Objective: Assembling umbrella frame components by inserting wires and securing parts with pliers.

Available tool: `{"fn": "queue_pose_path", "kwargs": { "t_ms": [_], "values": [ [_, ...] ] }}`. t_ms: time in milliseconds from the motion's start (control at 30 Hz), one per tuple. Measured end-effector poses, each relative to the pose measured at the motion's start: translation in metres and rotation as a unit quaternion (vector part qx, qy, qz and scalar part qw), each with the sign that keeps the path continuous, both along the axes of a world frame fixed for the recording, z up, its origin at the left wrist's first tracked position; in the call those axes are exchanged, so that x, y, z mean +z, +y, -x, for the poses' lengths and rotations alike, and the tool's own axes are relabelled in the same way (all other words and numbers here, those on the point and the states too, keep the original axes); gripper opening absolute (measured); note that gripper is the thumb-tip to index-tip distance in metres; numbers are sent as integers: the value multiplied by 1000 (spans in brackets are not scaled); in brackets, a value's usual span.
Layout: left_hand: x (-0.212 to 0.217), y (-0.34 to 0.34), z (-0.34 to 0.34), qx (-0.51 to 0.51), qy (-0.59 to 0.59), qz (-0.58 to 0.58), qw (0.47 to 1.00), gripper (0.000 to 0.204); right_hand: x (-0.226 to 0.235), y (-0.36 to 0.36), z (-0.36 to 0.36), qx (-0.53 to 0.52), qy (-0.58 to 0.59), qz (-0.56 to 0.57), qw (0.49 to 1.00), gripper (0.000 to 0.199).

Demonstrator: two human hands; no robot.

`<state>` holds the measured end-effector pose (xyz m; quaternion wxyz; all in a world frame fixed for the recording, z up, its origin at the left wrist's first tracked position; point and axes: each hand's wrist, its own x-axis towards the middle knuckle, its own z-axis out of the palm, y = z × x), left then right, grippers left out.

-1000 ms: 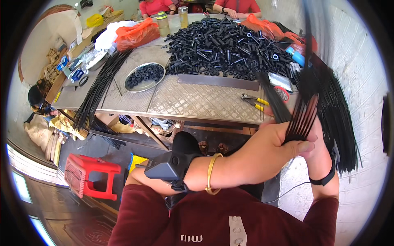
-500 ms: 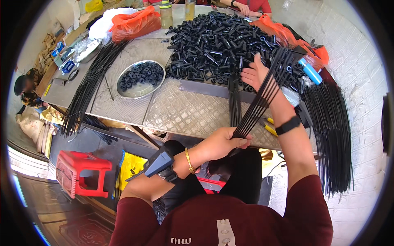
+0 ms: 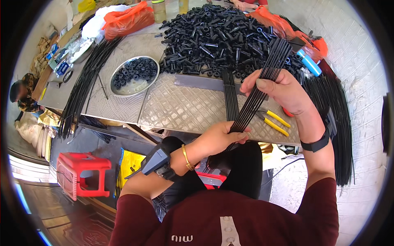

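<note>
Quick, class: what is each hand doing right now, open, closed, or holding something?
Left hand: closed around the lower end of the bundle of thin black rods.
Right hand: closed on the same bundle, higher up.

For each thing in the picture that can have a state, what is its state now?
Left hand: closed around the rods' lower end.
Right hand: gripping the rods higher up.
Bundle of black rods: held slanted over the table.
Metal bowl: holds black rings.
Yellow-handled pliers: lying unused on the table.
Red stool: upright on the floor.

L hand (image 3: 223, 137) fisted low, R hand (image 3: 283, 90) gripping higher, forearms converging.
</note>
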<state>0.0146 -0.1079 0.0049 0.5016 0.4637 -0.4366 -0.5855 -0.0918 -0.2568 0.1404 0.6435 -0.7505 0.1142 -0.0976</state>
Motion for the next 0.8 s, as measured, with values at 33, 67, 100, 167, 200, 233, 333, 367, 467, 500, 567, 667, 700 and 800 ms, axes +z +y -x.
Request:
{"fn": "queue_pose_path", "kwargs": {
  "t_ms": [33,67,100,167,200,233,333,367,467,500,567,667,700,800],
  "values": [
    [2,2,1,2,4,11,1000,29,1,1,4,22,-28,53,998,19],
    [2,5,2,1,0,9,1000,29,1,3,7,45,-56,105,992,19],
    [2,9,3,29,2,36,999,41,4,10,12,48,-72,106,991,17],
    [7,16,0,53,-1,62,997,55,11,24,21,49,-95,122,987,15],
    [15,19,-3,117,-221,115,961,67,11,30,25,51,-114,139,982,14],
    [20,20,-7,173,-428,164,872,79,8,36,28,58,-136,140,979,12],
    [30,12,-21,72,-551,207,805,90,10,46,34,100,-165,303,933,11],
    [33,9,-21,52,-583,235,776,86,5,54,39,76,-162,226,958,12],
    [25,9,-24,1,-610,217,762,82,-4,62,45,130,-209,385,890,18],
    [18,10,-25,-2,-635,227,738,81,-14,63,44,159,-191,390,887,22],
    [6,7,-29,-10,-655,222,722,68,-35,60,42,159,-166,372,899,23],
    [1,7,-33,-15,-659,233,715,55,-43,59,43,155,-148,377,901,25],
    [5,10,-34,-3,-659,225,717,73,-43,60,42,148,-153,375,902,24],
    [39,24,-41,14,-671,235,703,103,-44,59,40,136,-150,378,903,23]
  ]
}}
